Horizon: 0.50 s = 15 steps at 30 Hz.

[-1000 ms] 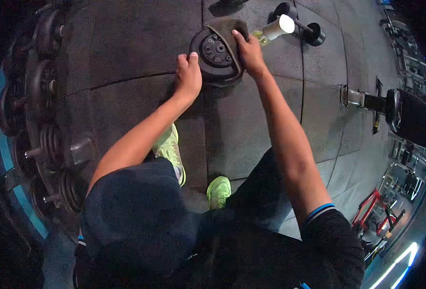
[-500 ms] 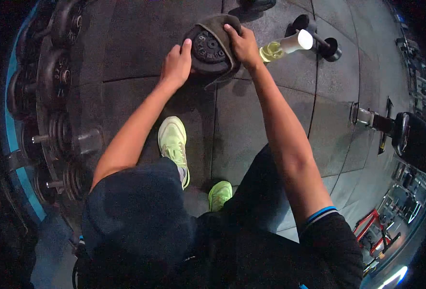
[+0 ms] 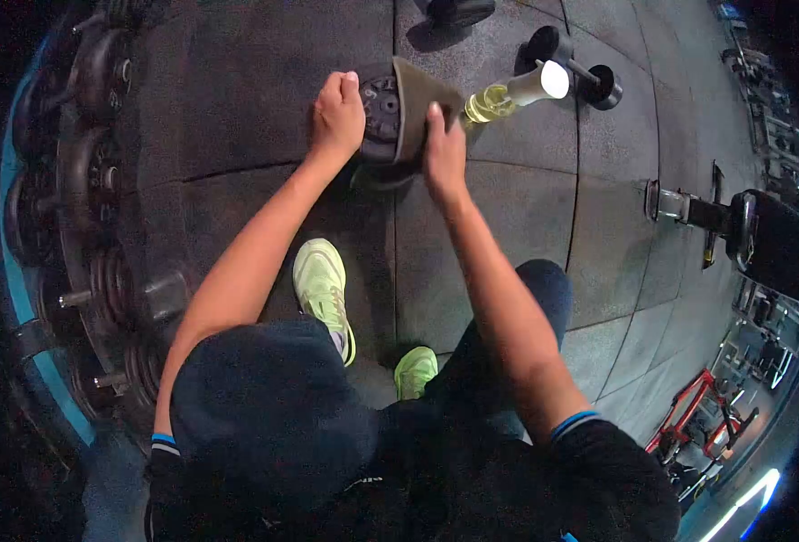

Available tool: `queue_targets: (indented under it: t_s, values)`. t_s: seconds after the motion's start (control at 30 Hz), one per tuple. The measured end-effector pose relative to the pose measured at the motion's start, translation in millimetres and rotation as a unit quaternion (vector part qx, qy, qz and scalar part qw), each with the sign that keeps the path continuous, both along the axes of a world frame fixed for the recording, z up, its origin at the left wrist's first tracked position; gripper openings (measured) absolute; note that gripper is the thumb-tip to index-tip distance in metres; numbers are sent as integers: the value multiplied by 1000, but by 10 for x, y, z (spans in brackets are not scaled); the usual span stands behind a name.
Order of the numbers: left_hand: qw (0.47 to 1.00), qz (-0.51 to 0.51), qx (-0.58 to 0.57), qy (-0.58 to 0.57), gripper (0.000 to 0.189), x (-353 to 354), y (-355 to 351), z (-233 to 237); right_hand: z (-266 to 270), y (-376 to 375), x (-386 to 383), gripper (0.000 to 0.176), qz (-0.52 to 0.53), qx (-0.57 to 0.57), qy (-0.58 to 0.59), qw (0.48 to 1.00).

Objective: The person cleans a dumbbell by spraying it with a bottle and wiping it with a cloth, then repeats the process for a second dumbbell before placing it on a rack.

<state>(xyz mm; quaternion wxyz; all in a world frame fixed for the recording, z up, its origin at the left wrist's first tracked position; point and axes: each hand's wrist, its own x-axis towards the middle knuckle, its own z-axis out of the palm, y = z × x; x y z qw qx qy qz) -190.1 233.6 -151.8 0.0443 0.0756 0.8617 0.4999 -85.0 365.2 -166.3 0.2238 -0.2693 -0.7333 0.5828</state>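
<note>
A black dumbbell [image 3: 380, 122] with raised lettering on its round end is between my hands, low over the dark floor. My left hand [image 3: 337, 117] is closed at its left edge, fingers curled and thumb up. A brown cloth [image 3: 421, 101] drapes over the right part of the dumbbell and hides it. My right hand [image 3: 445, 152] presses the cloth from the right, thumb on top and slightly blurred, its other fingers mostly hidden. Just beyond that hand is a spray bottle [image 3: 492, 101] of yellow liquid with a white top.
Another dumbbell [image 3: 589, 79] lies on the floor behind the bottle, and a dark weight [image 3: 459, 11] sits at the top. A rack of dumbbells [image 3: 102, 185] lines the left side. On the right stands a padded bench [image 3: 770, 244]. My light green shoes [image 3: 323, 285] are below.
My right hand has moved down and left along the dumbbell. The cloth now hangs flatter over its right side, with a straight edge across the round end. My left hand stays beside it.
</note>
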Motion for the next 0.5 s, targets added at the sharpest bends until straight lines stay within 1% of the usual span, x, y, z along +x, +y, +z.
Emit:
queue_targets:
  t_s: [0.03, 0.07, 0.1, 0.13, 0.23, 0.27, 0.37, 0.4, 0.43, 0.5]
  values:
    - [1000, 5, 0, 12, 41, 50, 15, -55, -21, 95, -92, 47, -4, 24, -16, 1000]
    - [1000, -6, 8, -4, 41, 72, 12, -2, 6, 322, -275, 43, 69, 72, -56, 993]
    - [1000, 4, -2, -11, 41, 66, 3, -16, 153, 391, -485, 41, 81, 62, -47, 994]
    - [1000, 13, -13, -18, 42, 75, 4, -35, -106, 592, -704, 42, 117, 2, -56, 992]
    - [999, 32, -10, -24, 42, 116, 10, -21, -40, 672, -915, 41, 157, 110, -83, 978]
    - [999, 34, -5, -27, 42, 156, 2, -22, -42, 643, -846, 44, 137, 106, -78, 982]
    - [998, 38, 15, -41, 42, 150, -6, -36, 132, 324, -202, 47, 87, 53, -74, 992]
    - [998, 42, 19, -42, 42, 129, 6, -31, 124, 44, 36, 46, 19, 92, 6, 996]
    - [998, 46, 23, -46, 42, 123, 16, -38, 63, -203, 178, 46, -49, 130, 84, 987]
    - [997, 51, 27, -60, 42, 170, 29, -57, -65, -240, 165, 41, -82, 115, 57, 988]
